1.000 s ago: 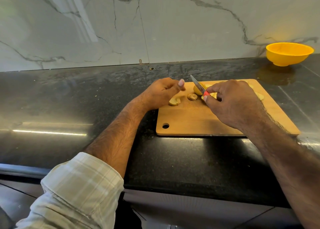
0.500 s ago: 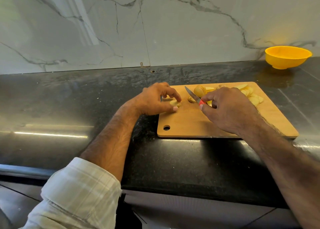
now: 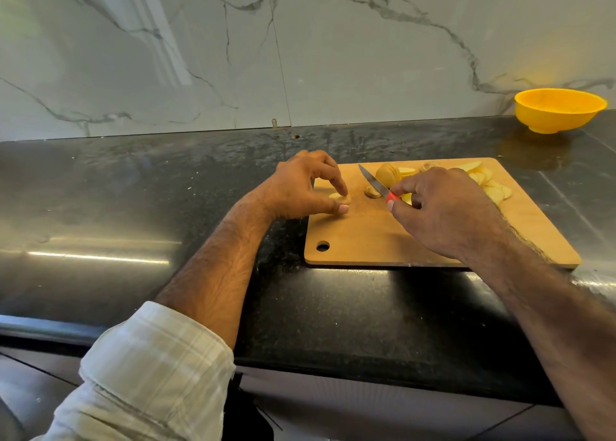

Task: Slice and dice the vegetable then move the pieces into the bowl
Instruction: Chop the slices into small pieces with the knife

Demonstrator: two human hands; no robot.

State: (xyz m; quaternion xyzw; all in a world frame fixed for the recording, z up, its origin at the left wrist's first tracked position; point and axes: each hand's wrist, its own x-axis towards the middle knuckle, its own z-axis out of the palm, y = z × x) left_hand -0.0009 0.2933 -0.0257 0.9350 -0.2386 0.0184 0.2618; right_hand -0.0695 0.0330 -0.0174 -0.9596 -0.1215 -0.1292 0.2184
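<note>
A wooden cutting board (image 3: 383,240) lies on the black counter. My left hand (image 3: 300,187) pinches a pale potato slice (image 3: 336,196) between forefinger and thumb at the board's left end. My right hand (image 3: 443,210) grips a small knife (image 3: 375,182) by its red handle, blade pointing up and left. A small slice (image 3: 371,192) lies under the blade. Behind it sits an uncut potato chunk (image 3: 388,173), and several cut slices (image 3: 490,183) lie at the far right of the board. The yellow bowl (image 3: 558,108) stands at the back right.
A marble wall (image 3: 266,50) backs the counter (image 3: 133,207). The counter's front edge runs below the board, with drawers under it. My plaid sleeve (image 3: 150,374) is at the lower left.
My left hand has come down from above the board onto the left slice and now pinches it. The right hand with the knife has stayed in place.
</note>
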